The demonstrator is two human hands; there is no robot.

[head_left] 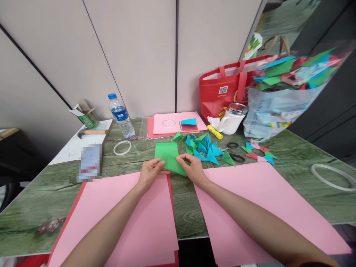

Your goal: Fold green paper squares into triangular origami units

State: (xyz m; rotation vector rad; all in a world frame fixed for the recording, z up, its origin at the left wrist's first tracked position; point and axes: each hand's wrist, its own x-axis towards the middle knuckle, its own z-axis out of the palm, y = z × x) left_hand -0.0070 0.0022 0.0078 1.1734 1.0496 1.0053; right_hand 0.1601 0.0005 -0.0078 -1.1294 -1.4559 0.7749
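Observation:
My left hand (pixel 151 171) and my right hand (pixel 194 169) meet near the middle of the table, each pinching one side of a green sheet of paper (pixel 174 163). The sheet is tilted, its lower right corner pointing down. Just behind it lies more green paper (pixel 166 146), partly covered by the held sheet; I cannot tell whether the two are apart. Right of my hands is a pile of folded blue and green paper triangles (pixel 204 145). Large pink sheets lie under my left forearm (pixel 139 215) and my right forearm (pixel 250 185).
Behind the pile are a yellow glue stick (pixel 215 132), a white mug (pixel 233 120) and black-handled scissors (pixel 236 157). A red bag (pixel 211 92) and a bag of folded paper (pixel 278 107) stand back right. Left are a water bottle (pixel 121 115), a hammer (pixel 94 131) and a white ring (pixel 114 148).

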